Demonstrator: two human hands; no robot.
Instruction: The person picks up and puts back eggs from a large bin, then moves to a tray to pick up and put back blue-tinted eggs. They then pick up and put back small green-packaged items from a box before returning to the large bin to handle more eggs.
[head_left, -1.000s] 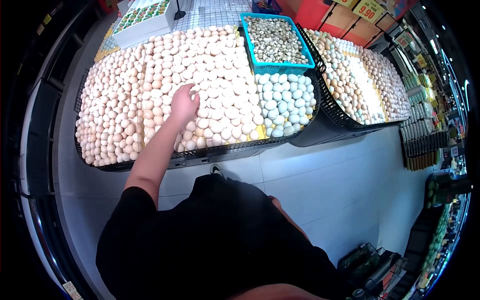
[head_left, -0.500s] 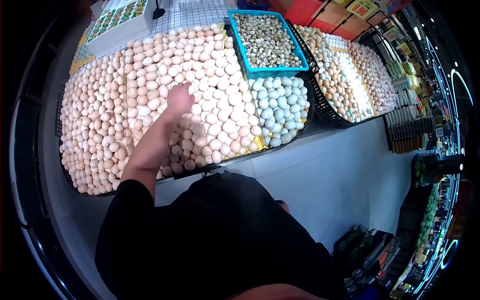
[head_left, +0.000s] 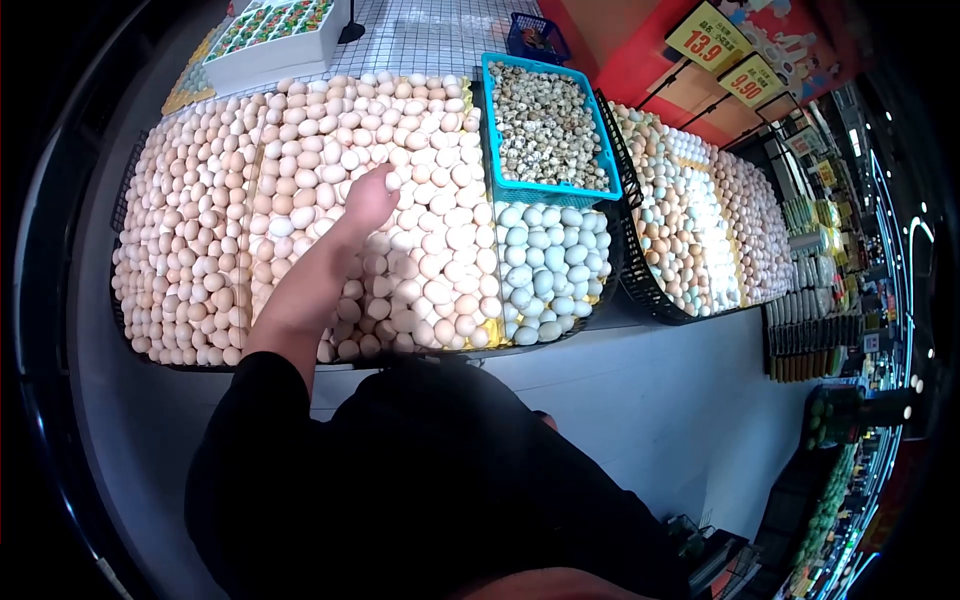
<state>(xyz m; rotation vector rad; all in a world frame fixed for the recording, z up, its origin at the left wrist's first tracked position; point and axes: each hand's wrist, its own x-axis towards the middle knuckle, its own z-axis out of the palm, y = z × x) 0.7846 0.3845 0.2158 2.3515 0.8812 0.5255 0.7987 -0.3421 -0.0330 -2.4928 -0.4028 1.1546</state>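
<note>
My left hand (head_left: 372, 198) reaches over the middle of a large heap of pale pink-brown eggs (head_left: 440, 240). Its fingers are curled closed, and a light egg (head_left: 393, 181) shows at the fingertips. The back of the hand hides most of the grip. Around it more eggs lie packed close, and the arm's shadow falls on those to the right. My right hand is not in view; only a small skin-toned patch shows beside my dark clothing.
Right of the heap are bluish eggs (head_left: 545, 265) and a turquoise basket (head_left: 555, 192) of speckled quail eggs. A black crate (head_left: 650, 290) holds more eggs farther right. At the back stand a white foam box (head_left: 270, 70) and yellow price signs (head_left: 705, 35). Grey floor (head_left: 620, 400) lies in front.
The camera view has tilted, so the egg display sits lower and more of the price signs shows. My left hand has shifted slightly over the eggs, and an egg now shows at its fingertips.
</note>
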